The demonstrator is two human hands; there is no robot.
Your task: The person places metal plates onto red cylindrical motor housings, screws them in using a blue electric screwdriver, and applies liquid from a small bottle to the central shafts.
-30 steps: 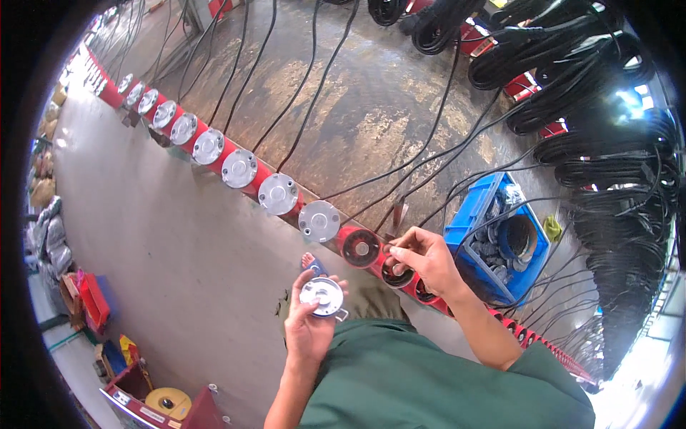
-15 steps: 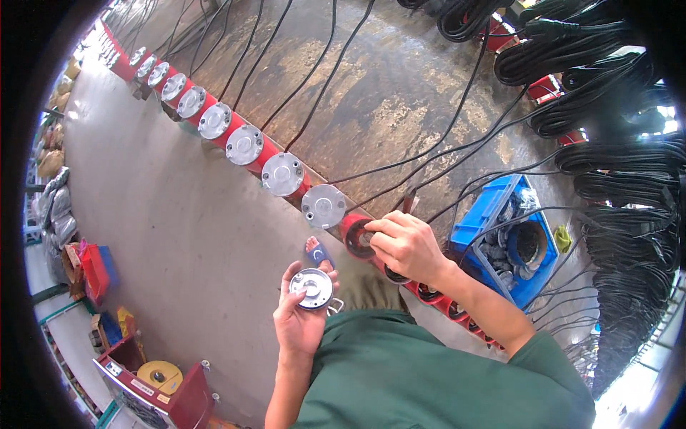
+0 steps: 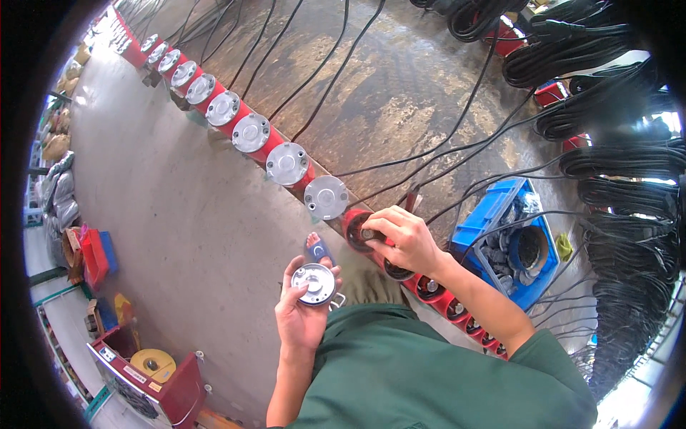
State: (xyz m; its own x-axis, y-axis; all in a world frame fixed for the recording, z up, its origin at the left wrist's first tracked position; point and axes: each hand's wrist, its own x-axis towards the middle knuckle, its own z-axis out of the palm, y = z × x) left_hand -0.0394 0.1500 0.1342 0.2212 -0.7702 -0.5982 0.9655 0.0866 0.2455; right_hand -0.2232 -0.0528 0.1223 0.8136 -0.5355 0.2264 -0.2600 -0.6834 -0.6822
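Observation:
My left hand [image 3: 299, 323] holds a round silvery metal cap [image 3: 321, 282] with a raised centre, thumb pressed on its face. A small pale loop [image 3: 337, 302] shows beside the cap. My right hand [image 3: 413, 242] is at the mouth of an uncapped red cylinder [image 3: 351, 223], with its fingers pinched near a small metal part [image 3: 368, 234] in the opening. Whether they grip that part is unclear. Just left of this cylinder, another one carries a silvery end cap [image 3: 326, 197].
More capped red cylinders [image 3: 286, 164] run in a line to the far left. Uncapped ones [image 3: 456, 309] continue below my right forearm. Black cables [image 3: 421, 161] trail across the stained surface to coiled bundles [image 3: 564, 64]. A blue crate [image 3: 477, 222] of metal parts stands right; a dark-red machine [image 3: 182, 393] lower left.
The view has shifted slightly. My right fingers have shifted a little at the cylinder's mouth, and the small metal part shows more clearly. My left hand still holds the cap.

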